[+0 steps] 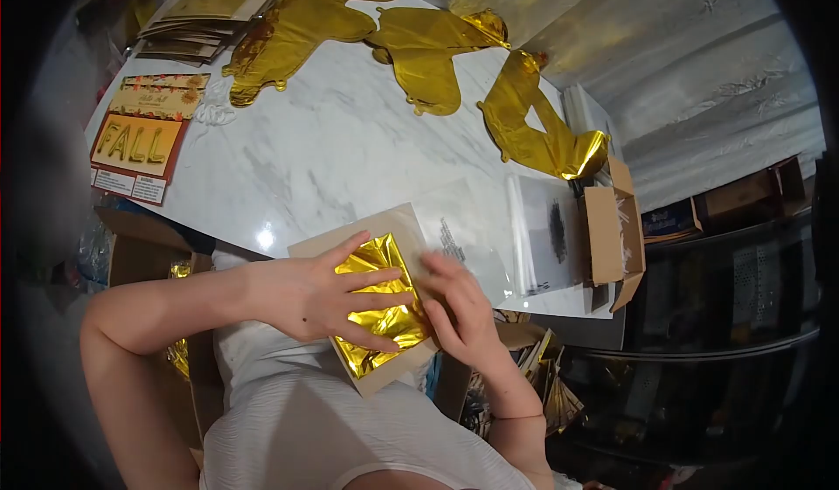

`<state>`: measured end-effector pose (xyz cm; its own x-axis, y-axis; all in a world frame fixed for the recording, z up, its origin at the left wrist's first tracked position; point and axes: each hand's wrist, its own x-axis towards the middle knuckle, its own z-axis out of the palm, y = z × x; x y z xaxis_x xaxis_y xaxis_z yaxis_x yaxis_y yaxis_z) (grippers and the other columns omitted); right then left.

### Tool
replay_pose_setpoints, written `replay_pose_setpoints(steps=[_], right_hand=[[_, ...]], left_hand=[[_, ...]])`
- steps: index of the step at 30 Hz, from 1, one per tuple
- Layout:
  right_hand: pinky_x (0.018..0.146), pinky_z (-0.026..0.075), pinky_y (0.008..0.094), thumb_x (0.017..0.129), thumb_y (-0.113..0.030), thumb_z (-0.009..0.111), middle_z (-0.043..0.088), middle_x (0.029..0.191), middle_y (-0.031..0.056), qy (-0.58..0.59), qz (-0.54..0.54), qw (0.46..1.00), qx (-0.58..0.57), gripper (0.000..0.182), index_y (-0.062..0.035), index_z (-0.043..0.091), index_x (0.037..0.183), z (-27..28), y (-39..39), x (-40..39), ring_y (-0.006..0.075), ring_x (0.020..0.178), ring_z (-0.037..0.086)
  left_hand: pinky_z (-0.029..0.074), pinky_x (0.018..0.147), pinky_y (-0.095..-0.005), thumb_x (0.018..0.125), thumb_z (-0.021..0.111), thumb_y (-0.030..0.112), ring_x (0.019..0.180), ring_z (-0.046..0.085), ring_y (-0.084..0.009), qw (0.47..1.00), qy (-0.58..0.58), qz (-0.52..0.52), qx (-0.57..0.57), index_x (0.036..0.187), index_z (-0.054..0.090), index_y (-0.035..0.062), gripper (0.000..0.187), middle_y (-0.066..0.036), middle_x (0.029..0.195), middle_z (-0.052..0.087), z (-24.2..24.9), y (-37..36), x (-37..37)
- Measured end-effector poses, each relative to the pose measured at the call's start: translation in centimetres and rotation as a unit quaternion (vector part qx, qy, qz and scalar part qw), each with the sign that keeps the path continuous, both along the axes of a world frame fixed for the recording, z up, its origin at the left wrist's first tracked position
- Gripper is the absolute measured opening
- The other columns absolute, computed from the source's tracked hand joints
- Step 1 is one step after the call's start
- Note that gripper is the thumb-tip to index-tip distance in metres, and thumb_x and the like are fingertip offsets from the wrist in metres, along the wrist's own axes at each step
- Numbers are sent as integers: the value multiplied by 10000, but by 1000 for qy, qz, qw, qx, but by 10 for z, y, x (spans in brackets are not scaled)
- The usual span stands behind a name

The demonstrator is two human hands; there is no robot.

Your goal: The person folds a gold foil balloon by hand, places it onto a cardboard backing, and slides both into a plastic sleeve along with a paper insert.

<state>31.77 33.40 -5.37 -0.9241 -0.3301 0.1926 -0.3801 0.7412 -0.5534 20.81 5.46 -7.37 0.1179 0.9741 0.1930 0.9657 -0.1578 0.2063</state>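
A folded gold foil piece (377,323) lies on a tan card (404,221), which is tilted across the table's front edge and the lap. My left hand (328,298) rests flat on the foil with its fingers spread. Close to the card's right edge is my right hand (461,313), its thumb apart from the slightly bent fingers. Those fingertips are blurred, and I see nothing held in them. Part of the foil is hidden under my left hand.
Flat gold foil letters (415,49) lie along the back of the marble table (323,154). A FALL package (140,141) and stacked packages (179,31) are at left. Clear plastic sleeves (544,228) and an open cardboard box (603,235) stand at right.
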Motion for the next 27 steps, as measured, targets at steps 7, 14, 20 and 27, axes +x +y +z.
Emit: replay_pose_setpoints(steps=[7,14,20,27], right_hand=[[1329,117,541,1105,-297,423,290,1765,165,-42,48,983,169,641,-56,327,1690,-3,5,-6,388,1635,248],[1316,145,574,1105,-269,440,291,1765,156,-56,59,982,172,637,-54,318,1692,-4,-1,-3,389,1629,257],[1320,171,560,1064,-265,471,293,1759,165,-76,86,981,155,660,-42,353,1673,-6,-2,6,417,1637,216],[1311,211,566,1035,-223,508,352,1728,182,-79,118,984,106,587,-16,485,1584,-5,13,10,433,1619,255]], left_hand=[[250,1189,-826,892,679,272,1603,322,-350,999,-33,-4,33,1583,471,499,757,-64,1709,389,-7,1,2],[227,1216,-819,941,629,200,1621,293,-238,998,-16,8,53,1543,534,422,648,-53,1695,393,-4,11,4],[226,1180,-853,919,671,273,1635,235,-204,997,27,27,61,1518,553,465,641,-12,1758,315,-17,32,11],[206,1216,-815,1002,571,318,1643,244,-193,993,78,53,66,1480,585,424,490,-31,1769,288,-22,57,22]])
